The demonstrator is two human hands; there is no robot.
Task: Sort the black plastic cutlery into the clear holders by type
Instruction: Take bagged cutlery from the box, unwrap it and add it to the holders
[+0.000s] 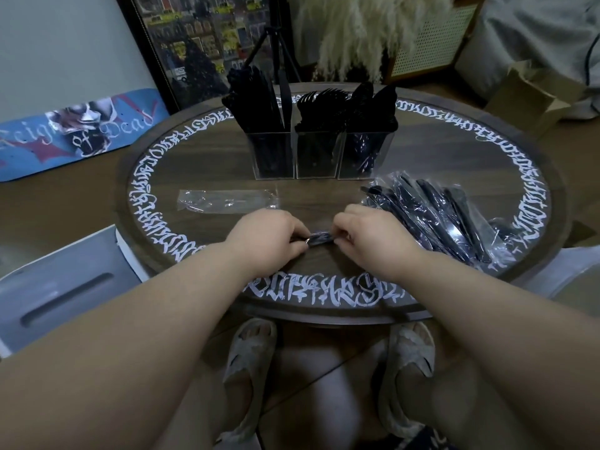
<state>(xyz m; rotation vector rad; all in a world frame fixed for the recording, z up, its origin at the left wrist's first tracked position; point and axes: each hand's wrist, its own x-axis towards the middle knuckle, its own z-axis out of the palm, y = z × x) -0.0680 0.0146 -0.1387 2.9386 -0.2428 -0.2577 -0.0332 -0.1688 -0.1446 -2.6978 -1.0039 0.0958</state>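
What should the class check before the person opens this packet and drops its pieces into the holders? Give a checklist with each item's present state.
1. Packet held at both ends by left hand and right hand: ok.
2. Packet opened: cannot tell; the hands cover its ends.
3. Three holders upright, side by side: left holder, middle holder, right holder: ok.
4. Types kept apart: forks in the middle holder ok; the others too dark, cannot tell.
5. Wrapped pile beside right hand: ok.
6. Empty wrapper lies away from the holders: ok.
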